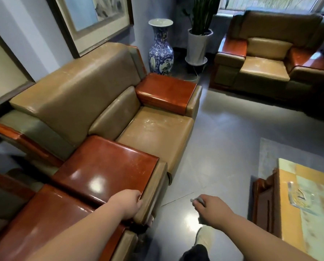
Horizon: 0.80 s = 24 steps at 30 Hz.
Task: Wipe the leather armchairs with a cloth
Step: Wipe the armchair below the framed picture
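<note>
The cloth (198,201), small and grey, is bunched in the right hand (211,206) at about 5 o'clock in the head view, over the grey floor (214,147) and clear of any upholstery; only a crumpled tip shows past the knuckles and a fold below the palm. The fingers are curled round it. Judged soft, light and limp: it should be held in a wad under a flat palm so it does not drag or drop. The left hand (128,204) rests at 6 o'clock on the front corner of the nearest armchair's armrest (104,166), fingers hooked over the edge where the glossy red-brown wooden top meets the tan leather front panel; it grips the chair, nothing else. That armchair (93,102) fills 9 to 12 o'clock, its seat cushion (155,134) showing pale scuffs and dusty marks. A second armchair (270,59) of the same pattern stands at 1 o'clock under the window, well apart. The chairs look heavy and rigid; the leather smooth and somewhat slick, likely to mark under hard rubbing; the lacquered wood hard and slippery. A blue-and-white porcelain vase (160,48) and a potted plant (199,34) stand in the corner at 12 o'clock, the vase fragile. A low desk (289,204) sits at 3 o'clock. No brand, label or legible writing is visible.
</note>
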Each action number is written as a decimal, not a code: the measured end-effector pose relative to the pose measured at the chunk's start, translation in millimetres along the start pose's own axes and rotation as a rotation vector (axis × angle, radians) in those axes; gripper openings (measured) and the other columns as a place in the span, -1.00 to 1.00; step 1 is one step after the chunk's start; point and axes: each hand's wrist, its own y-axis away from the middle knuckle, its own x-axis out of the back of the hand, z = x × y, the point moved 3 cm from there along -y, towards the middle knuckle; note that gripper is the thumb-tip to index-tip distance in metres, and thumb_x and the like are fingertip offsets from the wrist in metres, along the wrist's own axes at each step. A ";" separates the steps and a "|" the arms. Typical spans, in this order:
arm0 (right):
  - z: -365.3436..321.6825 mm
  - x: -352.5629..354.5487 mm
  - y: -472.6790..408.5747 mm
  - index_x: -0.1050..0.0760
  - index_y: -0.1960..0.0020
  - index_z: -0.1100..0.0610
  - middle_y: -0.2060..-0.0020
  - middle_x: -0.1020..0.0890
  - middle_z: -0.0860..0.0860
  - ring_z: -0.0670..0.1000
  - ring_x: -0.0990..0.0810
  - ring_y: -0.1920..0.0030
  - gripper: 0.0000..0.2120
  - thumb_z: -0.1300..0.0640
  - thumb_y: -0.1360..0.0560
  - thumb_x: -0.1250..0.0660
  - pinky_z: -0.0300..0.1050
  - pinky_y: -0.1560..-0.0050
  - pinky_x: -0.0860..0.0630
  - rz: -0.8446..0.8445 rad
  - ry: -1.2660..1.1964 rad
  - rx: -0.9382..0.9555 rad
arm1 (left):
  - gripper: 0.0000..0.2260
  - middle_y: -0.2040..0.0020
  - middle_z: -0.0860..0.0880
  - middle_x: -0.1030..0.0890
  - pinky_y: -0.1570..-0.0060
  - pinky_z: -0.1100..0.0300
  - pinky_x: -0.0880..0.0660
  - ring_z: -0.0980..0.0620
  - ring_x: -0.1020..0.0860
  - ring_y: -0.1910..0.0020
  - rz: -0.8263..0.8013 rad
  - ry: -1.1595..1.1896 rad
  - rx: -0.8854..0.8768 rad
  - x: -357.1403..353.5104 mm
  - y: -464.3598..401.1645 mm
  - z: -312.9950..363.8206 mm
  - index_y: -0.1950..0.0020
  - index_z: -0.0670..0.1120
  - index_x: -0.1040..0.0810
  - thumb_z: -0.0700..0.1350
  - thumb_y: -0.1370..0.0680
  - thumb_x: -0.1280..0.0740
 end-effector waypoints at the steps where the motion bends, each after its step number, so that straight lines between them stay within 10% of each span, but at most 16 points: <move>1: -0.5 12.7 -16.7 -0.51 0.11 0.04 0.25 -0.68 -0.04 -0.12 -0.70 0.35 -0.61 -0.27 -0.61 -0.23 -0.06 0.14 -0.59 -0.019 -0.006 0.012 | -0.57 -0.35 0.03 -0.63 -0.27 0.08 -0.50 -0.07 -0.58 -0.33 0.008 0.021 0.023 8.5 -11.9 2.5 -0.45 0.09 -0.52 0.22 -0.65 -0.17; 13: 34.6 138.8 -218.7 -0.48 0.15 -0.01 0.37 -0.67 -0.15 -0.20 -0.66 0.35 -0.64 -0.26 -0.63 -0.20 -0.11 0.23 -0.47 -0.163 0.261 0.028 | -0.55 -0.44 0.00 -0.58 -0.38 0.06 -0.46 -0.07 -0.54 -0.39 -0.047 0.255 0.195 50.0 -113.6 67.7 -0.55 0.02 -0.46 0.14 -0.71 -0.15; 18: 16.5 131.5 -284.4 -0.53 0.00 -0.02 0.17 -0.63 -0.14 -0.09 -0.63 0.06 -0.72 -0.22 -0.62 -0.25 -0.21 0.18 -0.43 -0.316 0.477 0.038 | -0.51 -0.54 -0.01 -0.48 -0.46 0.05 -0.42 -0.06 -0.47 -0.48 -0.137 0.262 0.225 40.8 -143.8 35.0 -0.62 0.02 -0.37 0.16 -0.72 -0.13; 24: -21.5 112.9 -337.6 -0.53 0.08 0.03 0.28 -0.69 -0.07 -0.11 -0.66 0.25 -0.56 -0.36 -0.55 -0.29 -0.25 0.21 -0.54 -0.483 0.421 0.007 | -0.46 -0.54 -0.10 -0.45 -0.49 0.02 -0.38 -0.12 -0.44 -0.51 -0.223 0.260 0.316 39.1 -207.3 -28.0 -0.63 -0.06 -0.34 0.17 -0.71 -0.14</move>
